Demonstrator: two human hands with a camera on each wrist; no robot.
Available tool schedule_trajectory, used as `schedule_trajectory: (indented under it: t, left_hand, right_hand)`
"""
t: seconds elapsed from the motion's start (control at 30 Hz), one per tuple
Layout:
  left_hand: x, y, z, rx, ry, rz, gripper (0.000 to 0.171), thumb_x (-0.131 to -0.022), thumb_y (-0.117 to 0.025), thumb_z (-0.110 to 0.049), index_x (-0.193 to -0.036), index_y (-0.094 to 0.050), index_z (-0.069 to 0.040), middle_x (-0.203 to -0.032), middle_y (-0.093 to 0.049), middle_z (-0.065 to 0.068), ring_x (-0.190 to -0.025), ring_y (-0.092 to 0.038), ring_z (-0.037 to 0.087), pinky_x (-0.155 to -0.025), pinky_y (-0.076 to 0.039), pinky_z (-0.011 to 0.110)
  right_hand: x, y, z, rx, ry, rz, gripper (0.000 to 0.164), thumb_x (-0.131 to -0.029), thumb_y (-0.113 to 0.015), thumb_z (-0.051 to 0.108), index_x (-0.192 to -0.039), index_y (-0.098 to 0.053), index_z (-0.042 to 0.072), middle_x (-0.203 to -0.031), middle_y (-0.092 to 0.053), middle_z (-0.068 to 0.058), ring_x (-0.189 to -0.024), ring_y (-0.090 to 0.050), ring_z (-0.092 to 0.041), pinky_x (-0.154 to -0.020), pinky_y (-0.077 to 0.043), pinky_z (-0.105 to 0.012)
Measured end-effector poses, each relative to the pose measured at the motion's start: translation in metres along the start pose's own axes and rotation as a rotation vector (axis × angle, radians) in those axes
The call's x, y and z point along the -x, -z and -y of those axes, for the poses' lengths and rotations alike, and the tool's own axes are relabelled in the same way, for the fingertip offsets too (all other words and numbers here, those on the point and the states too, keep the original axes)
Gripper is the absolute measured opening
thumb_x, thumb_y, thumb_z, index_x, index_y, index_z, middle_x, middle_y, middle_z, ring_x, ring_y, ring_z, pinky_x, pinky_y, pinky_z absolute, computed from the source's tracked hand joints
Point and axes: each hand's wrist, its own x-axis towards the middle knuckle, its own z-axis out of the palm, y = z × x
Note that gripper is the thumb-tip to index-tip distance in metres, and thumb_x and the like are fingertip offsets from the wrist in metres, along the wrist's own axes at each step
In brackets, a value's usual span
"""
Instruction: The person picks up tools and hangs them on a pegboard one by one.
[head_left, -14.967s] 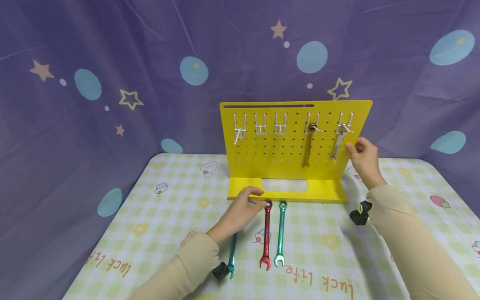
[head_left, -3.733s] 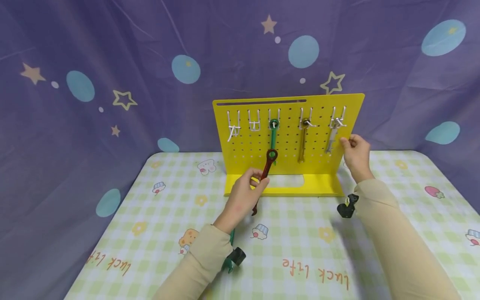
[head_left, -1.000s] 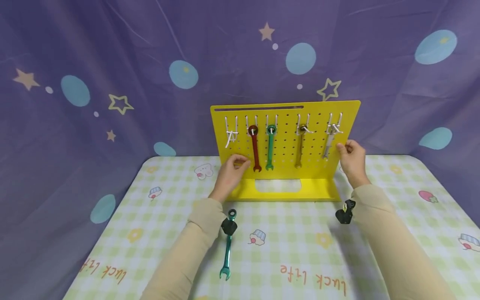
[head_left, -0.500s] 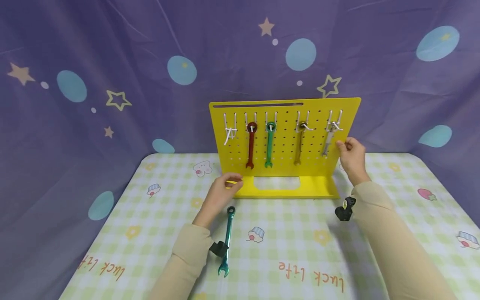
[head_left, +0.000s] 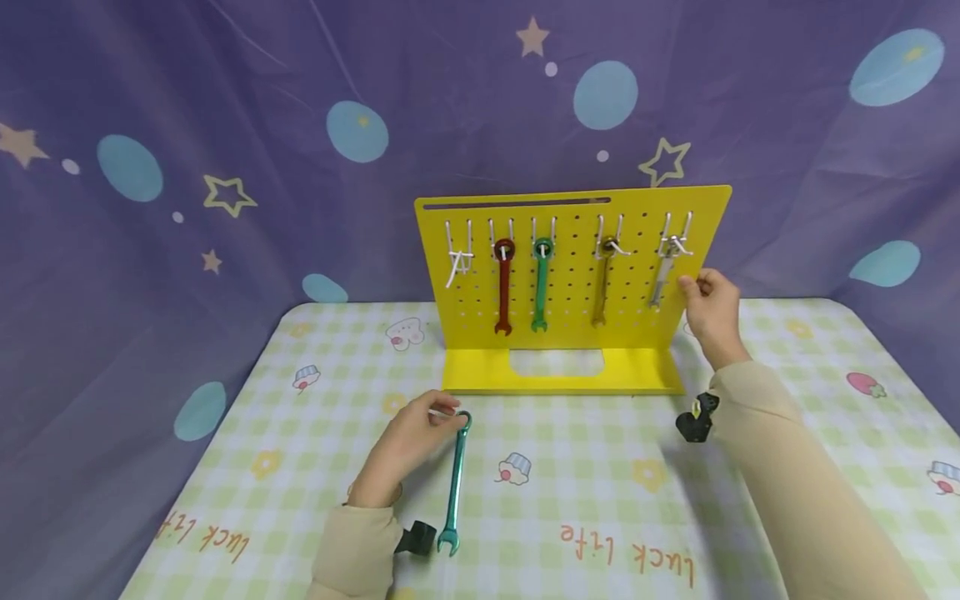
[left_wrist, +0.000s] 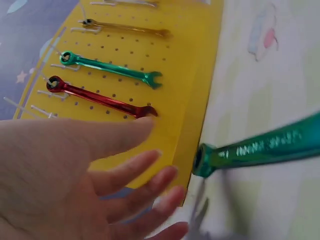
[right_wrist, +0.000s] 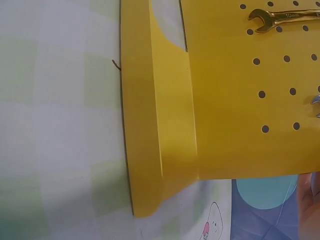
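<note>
A teal-green combination wrench (head_left: 456, 492) lies on the table with its ring end away from me. My left hand (head_left: 412, 435) is over that ring end; in the left wrist view its fingers (left_wrist: 135, 170) are loosely spread and hold nothing. My right hand (head_left: 714, 312) pinches the right edge of the yellow pegboard (head_left: 570, 333), thumb in front, fingers behind. On the board's hooks hang a red wrench (head_left: 504, 292), a green wrench (head_left: 541, 292), a gold wrench (head_left: 602, 287) and a silver wrench (head_left: 661, 279). The leftmost hook (head_left: 459, 262) bears nothing.
The pegboard's base (head_left: 487, 375) stands on a checked tablecloth (head_left: 570, 467) with printed drawings. A purple patterned curtain (head_left: 480, 108) hangs behind the table. Black wrist cameras (head_left: 696, 421) sit at both cuffs.
Since the earliest frame, the green and red wrenches have gone from table to hooks. In the last second my left hand has come down from the board to the teal wrench. The right hand stays.
</note>
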Motion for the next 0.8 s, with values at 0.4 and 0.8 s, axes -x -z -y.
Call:
schedule_trajectory:
  t: [0.4,0.8]
  left_hand:
    - [0.016,-0.003,0.003,-0.181,0.009,0.010,0.049,-0.078,-0.085,-0.016,-0.116,-0.058,-0.002,-0.094,-0.065,0.003,-0.082,-0.058,0.020,-0.079,-0.050,0.039]
    - [0.007,-0.021,-0.005,-0.265,0.032,-0.023,0.032,-0.077,-0.078,-0.008,-0.106,-0.066,0.001,-0.080,-0.065,0.004,-0.070,-0.057,0.019,-0.068,-0.051,0.036]
  right_hand:
    - [-0.001,-0.010,0.008,-0.025,0.016,0.009,0.037,-0.103,-0.053,0.022,-0.118,-0.058,-0.012,-0.109,-0.063,-0.021,-0.075,-0.050,0.002,-0.066,-0.043,-0.013]
    - [-0.003,-0.002,0.003,-0.003,0.000,-0.021,0.037,-0.103,-0.052,0.022,-0.116,-0.058,-0.012,-0.104,-0.062,-0.017,-0.074,-0.049,0.002,-0.067,-0.042,-0.013]
